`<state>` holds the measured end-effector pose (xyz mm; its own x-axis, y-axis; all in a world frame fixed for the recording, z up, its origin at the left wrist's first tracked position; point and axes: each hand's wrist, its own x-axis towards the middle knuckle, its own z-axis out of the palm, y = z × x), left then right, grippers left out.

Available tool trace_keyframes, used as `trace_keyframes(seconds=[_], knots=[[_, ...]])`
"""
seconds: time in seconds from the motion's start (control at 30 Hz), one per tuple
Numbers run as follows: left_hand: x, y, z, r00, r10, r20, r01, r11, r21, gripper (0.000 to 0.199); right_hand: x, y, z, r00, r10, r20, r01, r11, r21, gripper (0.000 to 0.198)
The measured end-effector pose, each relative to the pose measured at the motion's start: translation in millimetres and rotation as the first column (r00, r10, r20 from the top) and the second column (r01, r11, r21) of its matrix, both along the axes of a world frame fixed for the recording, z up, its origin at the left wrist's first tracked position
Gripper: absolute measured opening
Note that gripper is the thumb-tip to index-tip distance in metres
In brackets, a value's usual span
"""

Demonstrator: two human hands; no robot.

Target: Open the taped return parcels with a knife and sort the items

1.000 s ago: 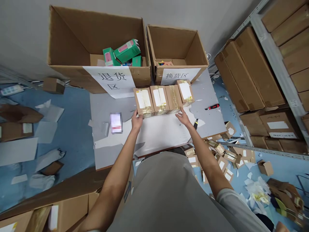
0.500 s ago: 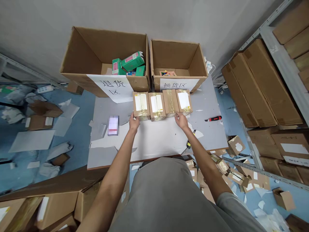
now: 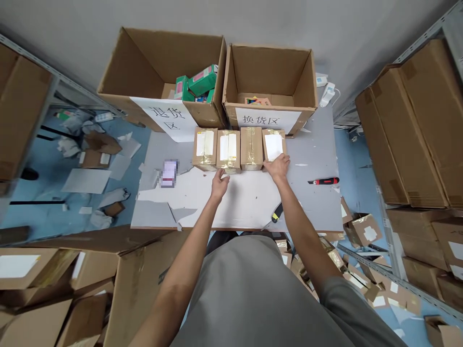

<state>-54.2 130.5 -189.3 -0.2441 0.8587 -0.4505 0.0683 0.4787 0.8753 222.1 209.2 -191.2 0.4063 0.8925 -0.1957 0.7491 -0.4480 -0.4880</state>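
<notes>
A row of several small taped cardboard boxes stands on the table against the two large cartons. My right hand (image 3: 278,166) spans the front of the rightmost small box (image 3: 274,143), thumb on its left side and fingers on its right. Just in front of the second small box from the left (image 3: 228,148) is my left hand (image 3: 220,184), fingers apart and holding nothing; whether a fingertip touches the box I cannot tell. Beside these are the leftmost small box (image 3: 204,147) and a plain-topped taped box (image 3: 251,147).
Behind the row stand a large left carton (image 3: 144,107) holding green boxes (image 3: 202,81) and a large right carton (image 3: 269,102), both with paper signs. A phone (image 3: 169,173) lies left, a red utility knife (image 3: 323,181) right, a black-and-yellow cutter (image 3: 277,212) near the front edge.
My left hand has moved right, from the leftmost box to before the second. My right hand has shifted from the third box to the rightmost one. The row is straighter, and the view has shifted.
</notes>
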Motion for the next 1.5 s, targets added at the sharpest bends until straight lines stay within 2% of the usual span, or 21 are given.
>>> trace_keyframes(seconds=[0.1, 0.23, 0.3, 0.4, 0.5, 0.6, 0.7, 0.8, 0.9, 0.97, 1.03, 1.1, 1.17, 1.23, 1.3, 1.4, 1.5], knots=[[3.6, -0.7, 8.7, 1.000, -0.009, -0.001, 0.009, 1.000, -0.003, 0.075, 9.4, -2.4, 9.7, 0.999, -0.053, -0.010, 0.052, 0.996, -0.071, 0.088], [-0.9, -21.6, 9.4, 0.997, -0.074, 0.009, 0.074, 0.997, 0.022, 0.067, 28.0, -34.3, 22.4, 0.999, -0.048, -0.002, 0.048, 0.999, -0.001, 0.083], [-7.7, -41.6, 5.6, 0.993, -0.117, 0.022, 0.116, 0.993, 0.024, 0.065, 37.1, -70.2, 30.9, 0.998, -0.052, 0.026, 0.049, 0.996, 0.081, 0.081], [-24.2, -80.2, -2.2, 0.985, -0.164, 0.056, 0.164, 0.986, 0.000, 0.064, 45.3, -142.8, 53.1, 0.996, -0.001, 0.089, -0.017, 0.979, 0.203, 0.083], [-47.9, -121.7, -9.5, 0.981, -0.169, 0.090, 0.173, 0.984, -0.033, 0.066, 43.5, -212.4, 82.7, 0.979, 0.125, 0.161, -0.157, 0.966, 0.205, 0.088], [-74.5, -156.6, -15.0, 0.985, -0.144, 0.097, 0.149, 0.988, -0.050, 0.070, 27.3, -253.7, 102.0, 0.941, 0.321, 0.109, -0.335, 0.930, 0.153, 0.090], [-97.4, -180.0, -18.8, 0.985, -0.151, 0.080, 0.154, 0.987, -0.043, 0.078, -5.3, -264.6, 97.3, 0.852, 0.524, -0.023, -0.520, 0.849, 0.096, 0.093], [-112.3, -193.2, -21.7, 0.979, -0.200, 0.041, 0.201, 0.980, -0.012, 0.089, -46.1, -258.1, 74.6, 0.722, 0.680, -0.123, -0.680, 0.731, 0.052, 0.094], [-120.5, -201.2, -24.8, 0.974, -0.226, 0.010, 0.226, 0.974, -0.003, 0.088, -78.2, -246.9, 50.0, 0.611, 0.774, -0.168, -0.784, 0.621, 0.013, 0.090], [-123.7, -206.2, -27.3, 0.974, -0.228, 0.015, 0.228, 0.974, -0.014, 0.083, -88.5, -241.6, 37.7, 0.579, 0.795, -0.180, -0.809, 0.588, -0.001, 0.090], [-125.6, -211.2, -30.4, 0.972, -0.233, 0.032, 0.233, 0.972, -0.013, 0.080, -90.9, -241.3, 29.1, 0.589, 0.789, -0.177, -0.802, 0.598, -0.003, 0.093], [-126.5, -215.5, -34.6, 0.967, -0.247, 0.053, 0.248, 0.969, 0.002, 0.080, -88.9, -247.5, 22.3, 0.641, 0.750, -0.163, -0.758, 0.652, 0.014, 0.096], [-126.9, -217.8, -40.2, 0.963, -0.261, 0.071, 0.261, 0.965, 0.009, 0.082, -86.2, -259.3, 14.8, 0.738, 0.655, -0.161, -0.659, 0.751, 0.031, 0.102], [-127.3, -217.2, -47.7, 0.964, -0.257, 0.074, 0.259, 0.966, -0.008, 0.087, -85.2, -273.6, 5.2, 0.849, 0.492, -0.190, -0.499, 0.866, 0.012, 0.108], [-127.8, -214.1, -56.5, 0.968, -0.243, 0.055, 0.246, 0.968, -0.046, 0.092, -86.7, -286.9, -5.8, 0.909, 0.322, -0.264, -0.347, 0.936, -0.055, 0.111], [-128.1, -207.4, -68.8, 0.963, -0.268, 0.016, 0.268, 0.959, -0.086, 0.089, -93.3, -300.0, -20.5, 0.891, 0.159, -0.425, -0.248, 0.955, -0.164, 0.098], [-128.4, -203.0, -74.7, 0.948, -0.318, -0.010, 0.316, 0.945, -0.084, 0.073, -101.9, -304.3, -27.6, 0.835, 0.076, -0.545, -0.202, 0.964, -0.174, 0.084]])
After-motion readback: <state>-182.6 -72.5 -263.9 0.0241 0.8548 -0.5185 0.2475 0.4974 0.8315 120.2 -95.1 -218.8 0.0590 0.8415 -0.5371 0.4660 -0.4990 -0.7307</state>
